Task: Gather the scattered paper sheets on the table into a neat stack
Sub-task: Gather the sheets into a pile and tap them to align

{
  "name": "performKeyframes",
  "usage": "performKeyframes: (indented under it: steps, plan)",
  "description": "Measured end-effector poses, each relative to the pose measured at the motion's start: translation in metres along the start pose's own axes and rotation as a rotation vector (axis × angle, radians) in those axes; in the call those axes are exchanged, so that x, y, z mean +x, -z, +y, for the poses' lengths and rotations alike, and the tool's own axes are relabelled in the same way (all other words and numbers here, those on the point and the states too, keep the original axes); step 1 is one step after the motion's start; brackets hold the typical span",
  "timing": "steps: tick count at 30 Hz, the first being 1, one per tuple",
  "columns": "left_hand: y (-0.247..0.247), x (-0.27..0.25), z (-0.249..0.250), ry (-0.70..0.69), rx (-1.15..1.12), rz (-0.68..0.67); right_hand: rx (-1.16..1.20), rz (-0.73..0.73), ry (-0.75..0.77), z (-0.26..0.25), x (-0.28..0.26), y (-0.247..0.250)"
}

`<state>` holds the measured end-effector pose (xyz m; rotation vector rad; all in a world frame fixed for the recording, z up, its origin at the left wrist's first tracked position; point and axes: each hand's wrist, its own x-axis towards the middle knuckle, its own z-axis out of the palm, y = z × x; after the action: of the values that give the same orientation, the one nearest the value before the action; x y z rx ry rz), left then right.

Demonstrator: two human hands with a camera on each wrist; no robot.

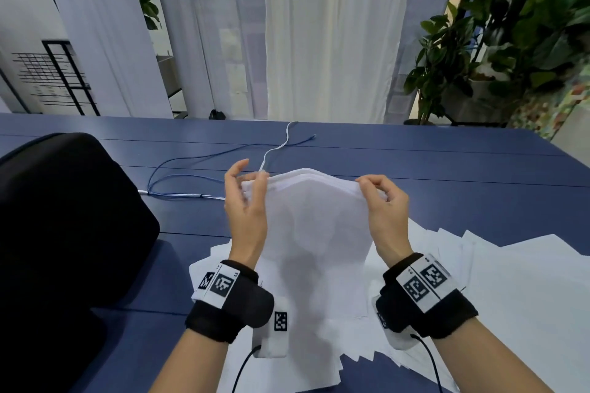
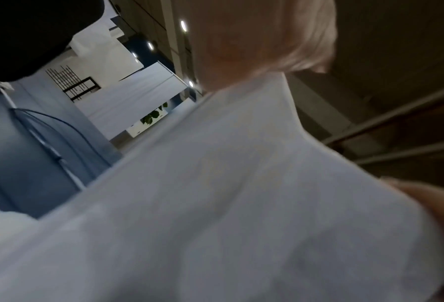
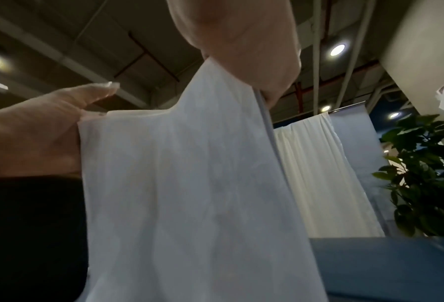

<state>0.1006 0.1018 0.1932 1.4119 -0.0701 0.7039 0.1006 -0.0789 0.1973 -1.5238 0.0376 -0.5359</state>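
A bundle of white paper sheets [image 1: 314, 233] stands upright on its lower edge in front of me, its top edge bowed. My left hand [image 1: 247, 198] pinches the top left corner and my right hand [image 1: 381, 198] grips the top right corner. More white sheets [image 1: 498, 271] lie fanned out on the blue table [image 1: 447, 175] under and to the right of the bundle. In the left wrist view the paper bundle [image 2: 241, 194] fills the frame, blurred. In the right wrist view the paper bundle [image 3: 189, 183] is held between thumb and fingers [image 3: 254, 51].
A black chair back [image 1: 64, 217] stands at the left. Blue and white cables [image 1: 204, 169] lie on the table behind the bundle. White curtains and a leafy plant [image 1: 498, 41] are beyond the table's far edge.
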Motion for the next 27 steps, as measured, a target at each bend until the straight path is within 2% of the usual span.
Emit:
performKeyframes:
  steps: [3,5,6,8,9,10,12,14,16,20,22,24,27]
  plan:
    - [0.006,-0.008,-0.029,0.041,0.211,-0.185,-0.100,-0.080,0.013,0.013,-0.001,0.002]
    - [0.008,-0.014,-0.046,0.073,0.333,-0.248,-0.307,-0.248,-0.041,0.022,-0.001,0.007]
    - [0.008,-0.016,-0.053,0.071,0.357,-0.281,-0.519,-0.375,-0.031,0.026,-0.001,0.010]
    - [0.003,-0.019,-0.058,0.045,0.361,-0.343,-0.996,-0.612,0.072,0.026,0.003,0.014]
    - [-0.002,-0.019,-0.056,0.032,0.356,-0.366,-1.171,-0.672,0.148,0.025,0.005,0.015]
    - [-0.007,-0.019,-0.054,0.011,0.348,-0.392,-1.278,-0.695,0.205,0.022,0.008,0.013]
    - [-0.020,-0.018,-0.046,-0.035,0.328,-0.452,-1.332,-0.680,0.327,0.017,0.014,0.009]
    - [-0.028,-0.017,-0.038,-0.090,0.311,-0.482,-1.287,-0.664,0.358,0.008,0.021,0.005]
    - [-0.028,-0.013,-0.034,-0.091,0.300,-0.482,-1.161,-0.623,0.309,-0.004,0.028,0.009]
    - [0.006,0.001,-0.042,0.127,0.539,-0.666,-0.581,-0.368,0.169,-0.033,0.047,0.050]
    - [0.030,0.008,-0.048,0.225,0.521,-0.703,-0.357,-0.256,0.103,-0.045,0.052,0.079]
    - [0.044,0.010,-0.046,0.272,0.291,-0.608,-0.228,-0.182,0.051,-0.043,0.053,0.102]
    - [0.049,0.011,-0.045,0.248,0.009,-0.315,-0.102,-0.121,-0.054,-0.013,0.040,0.115]
